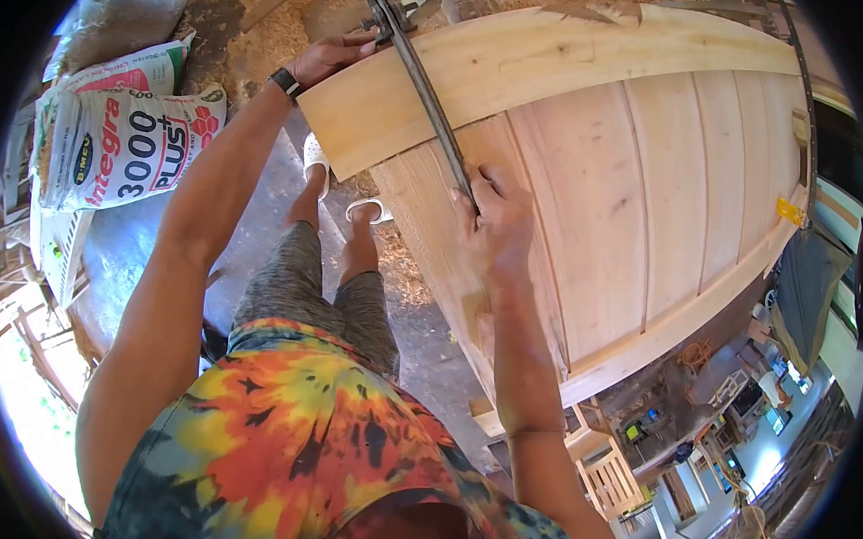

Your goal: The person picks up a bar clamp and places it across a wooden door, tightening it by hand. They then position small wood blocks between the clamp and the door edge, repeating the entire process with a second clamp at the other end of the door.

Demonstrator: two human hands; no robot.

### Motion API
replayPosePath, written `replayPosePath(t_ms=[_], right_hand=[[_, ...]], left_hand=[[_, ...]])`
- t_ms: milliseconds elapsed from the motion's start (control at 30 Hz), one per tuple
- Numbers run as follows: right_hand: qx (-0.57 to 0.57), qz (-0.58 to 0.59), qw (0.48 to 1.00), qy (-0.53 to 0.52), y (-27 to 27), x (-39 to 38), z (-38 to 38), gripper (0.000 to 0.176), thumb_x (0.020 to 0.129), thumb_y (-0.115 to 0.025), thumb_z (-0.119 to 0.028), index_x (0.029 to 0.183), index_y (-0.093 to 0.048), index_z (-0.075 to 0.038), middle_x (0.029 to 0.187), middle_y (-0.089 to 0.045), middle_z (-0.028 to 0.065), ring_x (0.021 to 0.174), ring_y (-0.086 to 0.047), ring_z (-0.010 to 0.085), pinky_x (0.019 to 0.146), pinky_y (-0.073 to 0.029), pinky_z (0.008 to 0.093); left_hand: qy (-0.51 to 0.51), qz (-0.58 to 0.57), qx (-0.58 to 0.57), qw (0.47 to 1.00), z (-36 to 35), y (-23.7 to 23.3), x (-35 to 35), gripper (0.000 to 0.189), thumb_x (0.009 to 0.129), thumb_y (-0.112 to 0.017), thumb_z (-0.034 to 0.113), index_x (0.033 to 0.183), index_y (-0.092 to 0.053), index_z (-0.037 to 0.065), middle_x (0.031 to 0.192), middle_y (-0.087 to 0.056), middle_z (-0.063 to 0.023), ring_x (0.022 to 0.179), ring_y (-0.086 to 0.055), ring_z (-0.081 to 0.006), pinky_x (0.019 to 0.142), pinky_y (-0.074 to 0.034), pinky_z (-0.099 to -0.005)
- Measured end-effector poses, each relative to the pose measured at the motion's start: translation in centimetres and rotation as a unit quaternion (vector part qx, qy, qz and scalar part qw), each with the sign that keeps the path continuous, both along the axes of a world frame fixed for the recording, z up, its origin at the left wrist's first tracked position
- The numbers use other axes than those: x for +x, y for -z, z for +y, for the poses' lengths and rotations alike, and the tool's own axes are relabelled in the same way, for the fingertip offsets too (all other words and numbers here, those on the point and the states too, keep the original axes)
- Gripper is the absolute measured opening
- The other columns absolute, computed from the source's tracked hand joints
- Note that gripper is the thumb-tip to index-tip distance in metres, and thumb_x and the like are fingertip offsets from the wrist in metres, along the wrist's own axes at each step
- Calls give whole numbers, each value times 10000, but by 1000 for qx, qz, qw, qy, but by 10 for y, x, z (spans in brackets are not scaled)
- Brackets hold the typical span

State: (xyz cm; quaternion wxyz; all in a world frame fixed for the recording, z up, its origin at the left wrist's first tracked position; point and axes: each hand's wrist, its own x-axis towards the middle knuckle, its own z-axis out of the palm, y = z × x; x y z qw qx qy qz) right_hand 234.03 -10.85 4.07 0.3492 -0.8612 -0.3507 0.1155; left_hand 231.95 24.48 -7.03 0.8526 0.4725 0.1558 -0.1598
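Note:
A long metal bar clamp lies across a wooden panel made of several planks with a curved board along its far edge. My right hand is closed around the near end of the clamp bar, above the planks. At the far left corner of the curved board, my left hand has its fingers at the clamp's jaw end, beside the board's edge. A dark band is on the left wrist. What the left fingertips grip is partly hidden by the clamp and board.
Printed sacks lie at the left. Wood shavings cover the floor beyond the panel. A yellow clamp sits at the panel's right edge. A slatted wooden piece and cluttered shelves are at the lower right.

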Motion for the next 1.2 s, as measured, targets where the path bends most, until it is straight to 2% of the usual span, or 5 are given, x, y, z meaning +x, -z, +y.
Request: replayPosePath(t_ms=[267, 433, 567, 833, 1200], right_hand=[[-14, 21, 1000, -13, -4, 1, 3, 317, 791, -688, -70, 1102, -674, -5, 893, -596, 97, 802, -589, 301, 702, -421, 415], [-11, 10, 1000, -24, -3, 0, 5, 305, 790, -672, -34, 1092, -670, 9, 863, -589, 111, 771, -587, 310, 686, -438, 426], [0, -3, 1000, -12, 0, -1, 6, 313, 789, -668, -22, 1098, -663, 27, 833, -582, 123, 721, -582, 310, 646, -453, 415], [25, 1, 1000, -13, -1, 2, 8, 329, 763, -673, 25, 1091, -662, 44, 797, -581, 139, 681, -586, 321, 591, -457, 399], [-24, -14, 999, -19, 1, 3, 1, 362, 771, -697, -77, 1129, -678, -22, 889, -592, 90, 814, -591, 276, 673, -420, 408]], left_hand=[[9, -8, -37, 999, -4, -5, -5, 427, 1017, -526, 247, 1382, -485, 29, 1121, -651, -1, 977, -612, -54, 860, -507, -227], [-11, 39, 136, 990, -9, -12, -6, 497, 1021, -519, 292, 1448, -428, 54, 1206, -638, -5, 1022, -605, -51, 878, -500, -225], [-17, -3, 59, 998, -9, -3, -9, 539, 1018, -525, 311, 1478, -390, 64, 1291, -598, -8, 1082, -571, -49, 925, -481, -232], [16, -14, 88, 996, -3, 2, -8, 591, 1002, -547, 359, 1485, -378, 63, 1302, -590, -21, 1088, -559, -48, 931, -472, -221], [16, 71, 145, 987, -4, -13, -7, 587, 1000, -559, 337, 1490, -375, 72, 1211, -619, 9, 1037, -560, -35, 887, -476, -211]])
